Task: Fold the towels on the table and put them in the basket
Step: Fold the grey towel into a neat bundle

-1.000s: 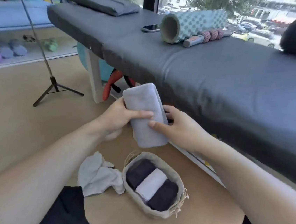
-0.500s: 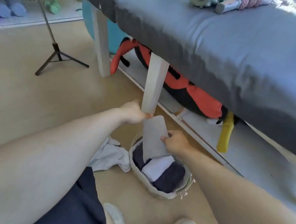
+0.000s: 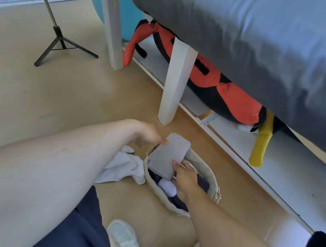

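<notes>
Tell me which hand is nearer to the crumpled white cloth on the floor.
Left. The left hand hovers just above the crumpled white cloth; the right hand is inside the basket, farther away.

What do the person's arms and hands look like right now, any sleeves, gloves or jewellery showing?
Both forearms are bare with no sleeve reaching into view. The left hand and right hand wear no gloves, and no rings, watch or bracelet show at either wrist. Lower down, dark navy clothing covers the lap, and light-coloured sneakers are on the feet.
</notes>
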Motion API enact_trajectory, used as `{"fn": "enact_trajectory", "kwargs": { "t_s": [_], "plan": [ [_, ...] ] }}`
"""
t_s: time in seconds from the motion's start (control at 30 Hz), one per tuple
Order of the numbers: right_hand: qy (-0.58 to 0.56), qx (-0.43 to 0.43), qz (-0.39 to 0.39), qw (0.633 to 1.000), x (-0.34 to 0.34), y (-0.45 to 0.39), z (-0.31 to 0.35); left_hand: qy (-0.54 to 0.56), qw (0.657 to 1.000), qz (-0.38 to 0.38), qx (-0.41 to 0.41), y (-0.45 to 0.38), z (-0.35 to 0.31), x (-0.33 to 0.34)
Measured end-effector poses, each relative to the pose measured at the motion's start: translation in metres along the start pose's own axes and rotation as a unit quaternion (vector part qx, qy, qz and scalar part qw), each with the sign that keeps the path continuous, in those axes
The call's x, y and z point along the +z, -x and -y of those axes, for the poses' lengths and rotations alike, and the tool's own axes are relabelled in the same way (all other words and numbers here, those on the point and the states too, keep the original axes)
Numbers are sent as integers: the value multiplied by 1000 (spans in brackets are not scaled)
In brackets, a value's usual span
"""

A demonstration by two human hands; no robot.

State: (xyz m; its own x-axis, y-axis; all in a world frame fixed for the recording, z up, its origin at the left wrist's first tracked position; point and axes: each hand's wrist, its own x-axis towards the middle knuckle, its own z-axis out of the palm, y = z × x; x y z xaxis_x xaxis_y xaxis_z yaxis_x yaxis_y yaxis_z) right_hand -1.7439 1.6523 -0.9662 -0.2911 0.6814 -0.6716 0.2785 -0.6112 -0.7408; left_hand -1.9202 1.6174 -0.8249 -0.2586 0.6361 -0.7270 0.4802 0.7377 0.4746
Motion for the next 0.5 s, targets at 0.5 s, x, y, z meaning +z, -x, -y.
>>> {"fn": "enact_trajectory", "kwargs": {
  "t_s": [0.5],
  "plan": [
    [-237, 67, 298, 922, -3, 37, 51, 203, 979, 21, 8, 7, -1, -3]
  ]
}}
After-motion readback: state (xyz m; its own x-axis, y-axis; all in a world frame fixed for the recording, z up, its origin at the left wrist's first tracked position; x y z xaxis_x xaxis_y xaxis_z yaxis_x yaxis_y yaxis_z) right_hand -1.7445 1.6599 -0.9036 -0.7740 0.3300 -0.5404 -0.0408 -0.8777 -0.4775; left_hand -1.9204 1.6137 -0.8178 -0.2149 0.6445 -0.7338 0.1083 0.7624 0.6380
